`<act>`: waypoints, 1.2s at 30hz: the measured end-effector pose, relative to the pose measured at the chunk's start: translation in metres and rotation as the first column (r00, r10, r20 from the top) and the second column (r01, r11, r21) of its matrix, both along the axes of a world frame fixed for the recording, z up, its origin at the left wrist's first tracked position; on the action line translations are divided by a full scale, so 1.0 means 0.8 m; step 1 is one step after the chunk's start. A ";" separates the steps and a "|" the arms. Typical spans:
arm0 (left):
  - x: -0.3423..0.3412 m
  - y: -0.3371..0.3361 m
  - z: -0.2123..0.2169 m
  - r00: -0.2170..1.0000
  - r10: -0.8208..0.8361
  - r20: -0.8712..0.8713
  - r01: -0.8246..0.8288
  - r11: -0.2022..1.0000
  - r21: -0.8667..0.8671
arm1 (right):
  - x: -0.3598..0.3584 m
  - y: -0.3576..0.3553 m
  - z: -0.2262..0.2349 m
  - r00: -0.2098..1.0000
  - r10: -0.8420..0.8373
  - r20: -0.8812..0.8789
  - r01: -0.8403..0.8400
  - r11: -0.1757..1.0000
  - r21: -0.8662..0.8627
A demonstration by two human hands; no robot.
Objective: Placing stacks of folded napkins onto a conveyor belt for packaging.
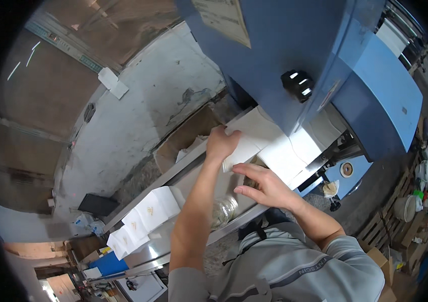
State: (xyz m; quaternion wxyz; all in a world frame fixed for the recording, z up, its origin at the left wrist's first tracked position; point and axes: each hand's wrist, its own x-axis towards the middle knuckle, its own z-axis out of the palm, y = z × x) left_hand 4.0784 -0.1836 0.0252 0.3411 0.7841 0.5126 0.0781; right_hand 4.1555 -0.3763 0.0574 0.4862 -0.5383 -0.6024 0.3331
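Observation:
My left hand is at the far edge of a stack of white paper sheets on the metal worktable. Its thumb points right across the paper, and the curled fingers are partly hidden. My right hand is nearer to me, by the stack's front corner. Its index finger and thumb are apart, with nothing visible between them. Below the right hand stands a clear glass jar. On the table's left part lie white folded sheets with small gold motifs, in overlapping piles.
A blue machine with a black knob rises behind the paper. White sheets lie beneath its side. An open cardboard box sits between table and wall. A tape roll is at right, near a wooden pallet.

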 end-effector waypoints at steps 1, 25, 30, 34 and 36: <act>0.000 -0.001 0.002 1.000 0.008 0.004 -0.008 1.000 0.002 | -0.002 0.002 0.000 1.000 0.014 -0.001 -0.014 1.000 0.003; -0.178 0.035 0.004 0.684 0.475 0.554 -0.126 0.825 -0.551 | -0.149 -0.010 -0.048 0.749 0.281 0.600 -0.358 0.934 0.011; -0.294 0.016 0.062 0.362 0.428 0.828 -0.072 0.898 -0.433 | -0.156 0.024 -0.048 0.694 0.205 0.690 -0.280 0.960 -0.004; -0.360 -0.052 0.105 0.354 0.347 0.869 -0.162 0.937 -0.308 | -0.121 0.088 -0.065 0.642 0.071 0.763 -0.168 0.985 0.050; -0.403 -0.087 0.092 0.280 0.469 0.838 -0.238 0.879 -0.413 | -0.094 0.112 -0.052 0.609 0.067 0.790 -0.117 0.993 0.006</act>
